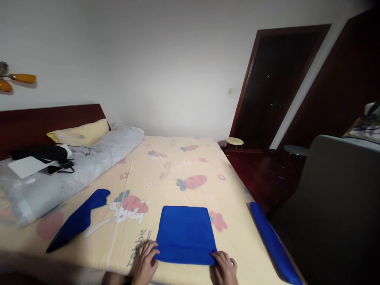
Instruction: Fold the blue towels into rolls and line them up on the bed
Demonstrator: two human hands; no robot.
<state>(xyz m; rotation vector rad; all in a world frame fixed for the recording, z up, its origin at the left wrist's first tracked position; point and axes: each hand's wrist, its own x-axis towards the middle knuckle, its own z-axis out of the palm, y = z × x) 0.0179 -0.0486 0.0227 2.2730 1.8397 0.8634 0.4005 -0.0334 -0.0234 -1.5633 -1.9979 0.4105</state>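
A folded blue towel lies flat on the yellow carrot-print bedsheet near the bed's front edge. My left hand pinches its near left corner, fingers closed on the cloth. My right hand grips the near right corner the same way. A second blue cloth lies crumpled to the left on the sheet. A third blue cloth is stretched along the bed's right edge.
A rolled grey quilt lies along the left with a yellow pillow, a phone and papers. A grey chair back stands at right. Small stools and a dark doorway lie beyond the bed.
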